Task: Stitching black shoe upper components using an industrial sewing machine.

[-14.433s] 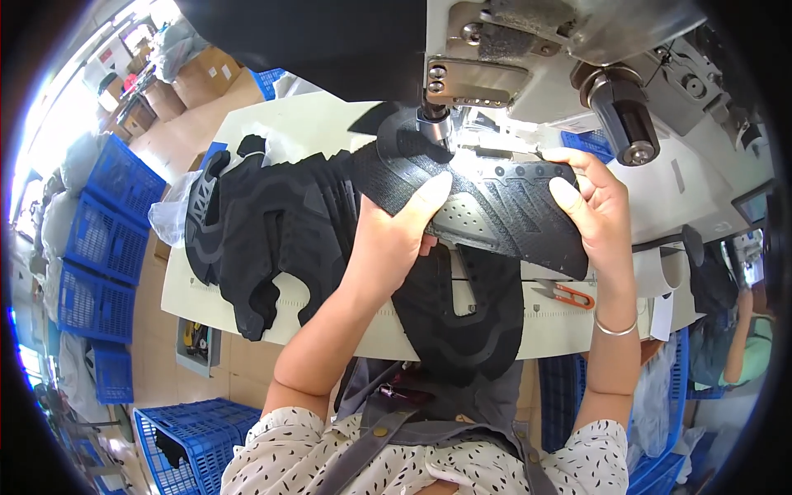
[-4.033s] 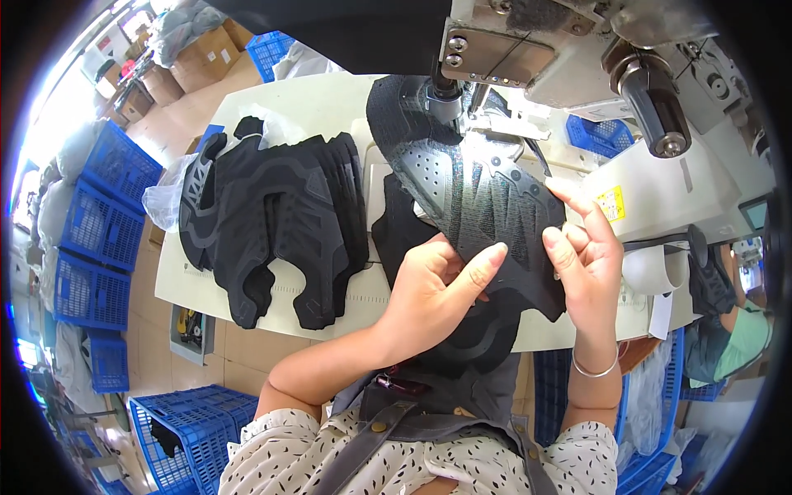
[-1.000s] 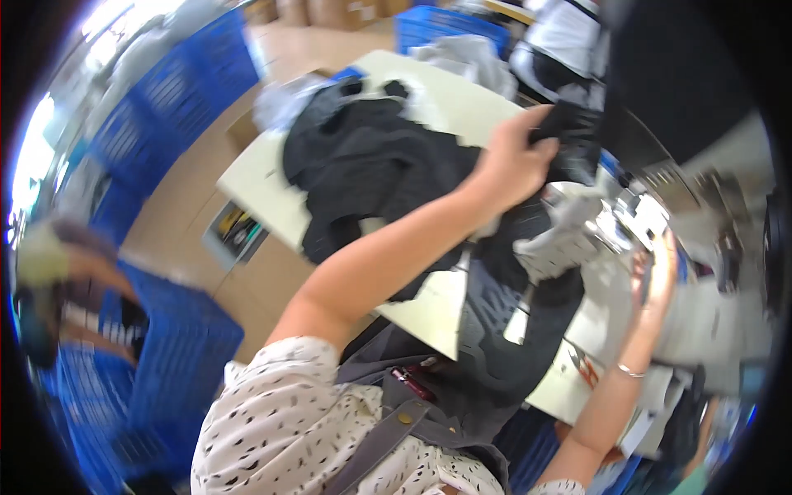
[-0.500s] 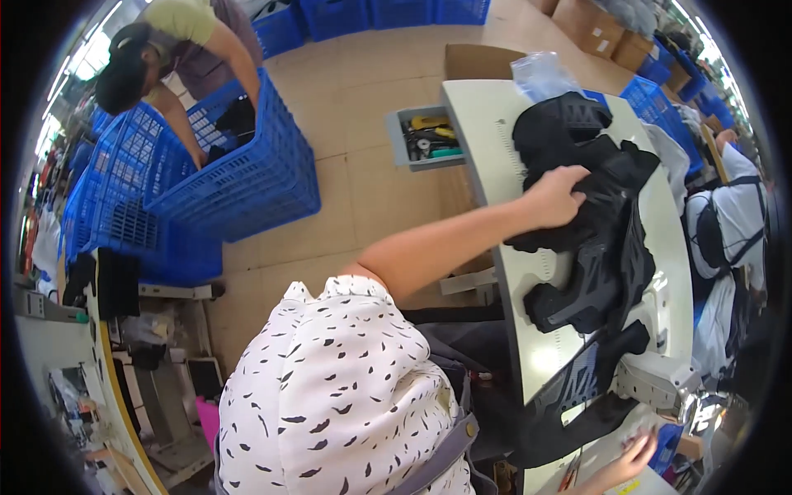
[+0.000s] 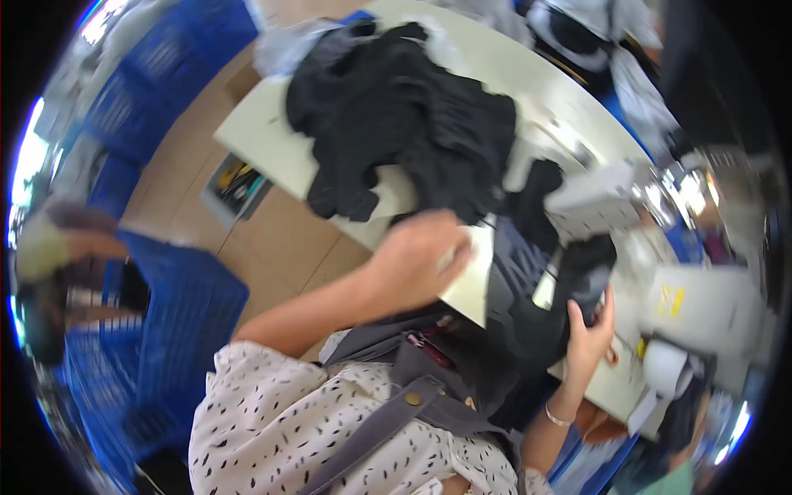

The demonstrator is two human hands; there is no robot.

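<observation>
Black fabric pieces (image 5: 371, 99) sit heaped on the pale table (image 5: 511, 74), toward its left half; motion blur softens the lot. Blue crate (image 5: 186, 330) on the floor at left, a co-worker's arm (image 5: 95, 245) beside it, blurred. Pale machine housing (image 5: 701, 305) to the right, yellow label on it. Separate black cutout piece (image 5: 528, 330) near the table's front edge, right of the heap, pale tabletop showing through its opening. Right hand (image 5: 590, 334) meets that piece's right end, thumb and fingers parted; can't tell if it pinches. Left hand (image 5: 421, 256) over the front edge between heap and piece, fingers curled, smeared; can't tell what, if anything, it grasps. Grey drawer (image 5: 219, 202) under the table, small tools inside. White roll (image 5: 664, 367) below the housing. Thin bracelet (image 5: 557, 417) on the right wrist.
</observation>
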